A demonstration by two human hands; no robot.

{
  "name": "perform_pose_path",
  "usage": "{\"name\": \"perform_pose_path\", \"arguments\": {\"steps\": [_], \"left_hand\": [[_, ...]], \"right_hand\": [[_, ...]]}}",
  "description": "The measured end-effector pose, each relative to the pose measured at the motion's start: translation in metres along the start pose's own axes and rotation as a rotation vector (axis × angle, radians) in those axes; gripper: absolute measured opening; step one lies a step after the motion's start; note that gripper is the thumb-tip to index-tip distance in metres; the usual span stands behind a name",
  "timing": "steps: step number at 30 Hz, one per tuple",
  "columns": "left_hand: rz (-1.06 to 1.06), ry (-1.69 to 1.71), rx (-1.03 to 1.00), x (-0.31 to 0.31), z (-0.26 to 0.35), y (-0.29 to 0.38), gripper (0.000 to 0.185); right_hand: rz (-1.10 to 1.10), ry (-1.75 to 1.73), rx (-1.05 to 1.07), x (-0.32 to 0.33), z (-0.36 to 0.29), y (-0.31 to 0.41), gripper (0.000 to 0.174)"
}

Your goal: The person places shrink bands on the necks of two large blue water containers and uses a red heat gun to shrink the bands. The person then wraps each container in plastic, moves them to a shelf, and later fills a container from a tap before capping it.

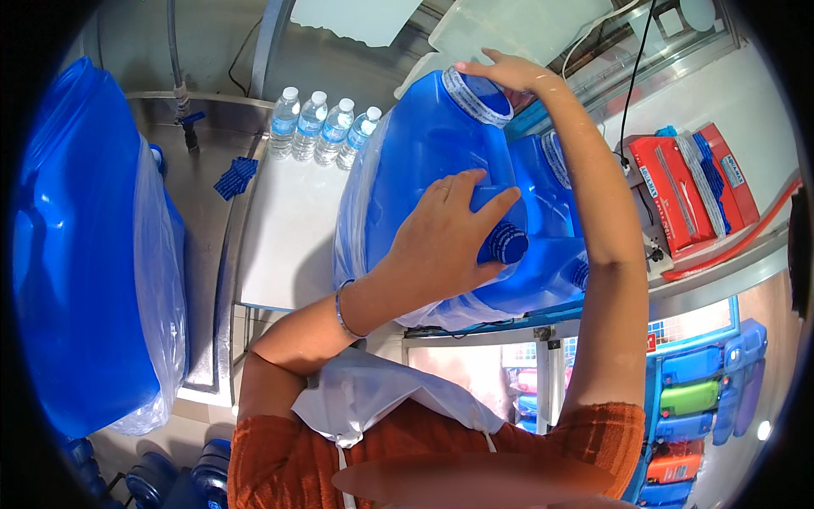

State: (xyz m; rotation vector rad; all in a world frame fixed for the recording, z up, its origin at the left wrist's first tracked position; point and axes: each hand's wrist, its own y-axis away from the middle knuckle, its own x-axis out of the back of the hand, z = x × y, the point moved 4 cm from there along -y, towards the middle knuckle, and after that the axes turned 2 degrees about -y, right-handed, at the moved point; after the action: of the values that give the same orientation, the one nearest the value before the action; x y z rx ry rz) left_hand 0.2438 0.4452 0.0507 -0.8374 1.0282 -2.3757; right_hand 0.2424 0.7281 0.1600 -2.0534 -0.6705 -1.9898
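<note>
A large blue plastic water container (413, 146), partly wrapped in clear plastic, stands before me on a white surface. My left hand (445, 235) is spread over its near side, thumb and fingers around the neck of a small dark-blue capped spout (509, 244). My right hand (509, 71) reaches to the far top, fingers apart at the rim of the large lid, which has a printed white band (477, 98) around it. Part of that palm is hidden. A second blue container (540, 210) stands close to the right, partly behind my right arm.
Small water bottles (324, 130) stand in a row behind the white surface (286, 216). At left, another big blue container (82, 254) in plastic stands by a steel sink (206, 121) with a blue patterned cloth (236, 178). Red boxes (693, 191) and a red hose (738, 254) lie right.
</note>
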Motion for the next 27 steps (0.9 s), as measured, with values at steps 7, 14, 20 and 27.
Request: {"name": "perform_pose_path", "arguments": {"steps": [7, 14, 20, 27], "left_hand": [[-0.004, -0.015, 0.052, -0.001, 0.009, 0.005, 0.078], [-0.014, -0.13, 0.106, -0.003, 0.037, 0.012, 0.081], [-0.037, -0.032, 0.123, 0.005, 0.025, 0.007, 0.075], [-0.137, -0.086, -0.031, 0.049, 0.013, -0.006, 0.076]], "right_hand": [[-0.065, 0.112, 0.32, -0.015, -0.011, 0.022, 0.104], [-0.144, 0.072, 0.856, -0.019, -0.038, 0.031, 0.107], [0.017, 0.083, 0.737, -0.028, -0.037, 0.033, 0.099], [0.069, 0.089, 0.492, -0.036, -0.035, 0.023, 0.112]]}}
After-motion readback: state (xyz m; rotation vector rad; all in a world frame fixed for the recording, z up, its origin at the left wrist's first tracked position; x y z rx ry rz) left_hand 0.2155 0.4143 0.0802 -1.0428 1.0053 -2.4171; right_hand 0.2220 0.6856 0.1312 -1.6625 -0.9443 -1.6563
